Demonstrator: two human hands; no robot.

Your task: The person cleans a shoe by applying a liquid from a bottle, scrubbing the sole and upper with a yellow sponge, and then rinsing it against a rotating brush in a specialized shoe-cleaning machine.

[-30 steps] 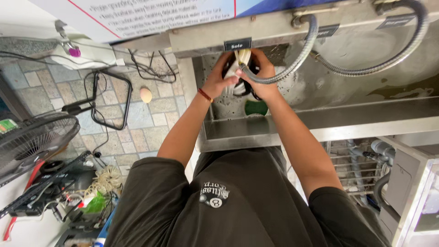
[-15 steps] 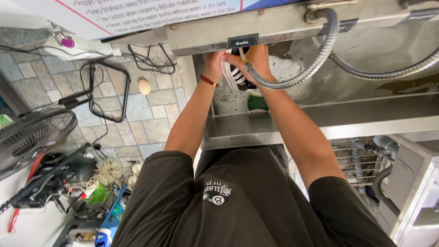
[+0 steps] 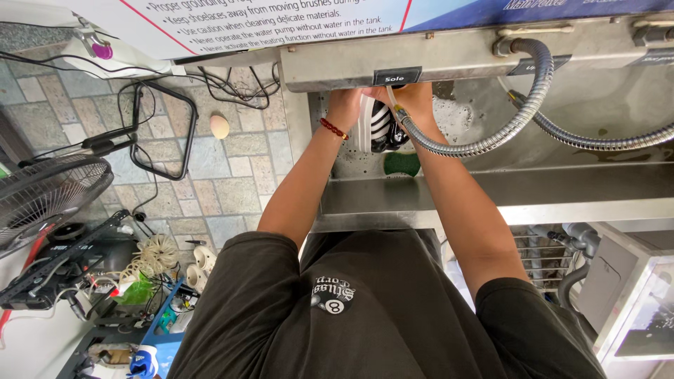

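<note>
Black-and-white striped sneaker point(image 3: 378, 126) with a white sole sits upright between both hands, inside the wet stainless-steel sink basin point(image 3: 491, 151), at its far left end just under the steel back rail. Above the rail, at the far edge of the view, a large white sign point(image 3: 267, 21) with black lettering and a thin red diagonal line spans the left and centre, and a blue panel joins it on the right. A small black rectangular label point(image 3: 394, 77) with white lettering is fixed to the rail directly over the shoe, and two more dark labels sit further right on the same rail. The left hand point(image 3: 344, 105), with a red beaded bracelet point(image 3: 333, 128) at the wrist, is closed around the sneaker's white sole side. The right hand point(image 3: 411, 105) wraps the shoe's other side, and the end of a flexible ribbed metal hose point(image 3: 491, 137) runs in under its fingers; whether those fingers also pinch the hose cannot be told. A green scouring sponge point(image 3: 401, 163) lies on the basin floor just nearer than the shoe. Left of the sink, on the tiled floor, stand a black fan point(image 3: 49, 200) and tangled cables.
</note>
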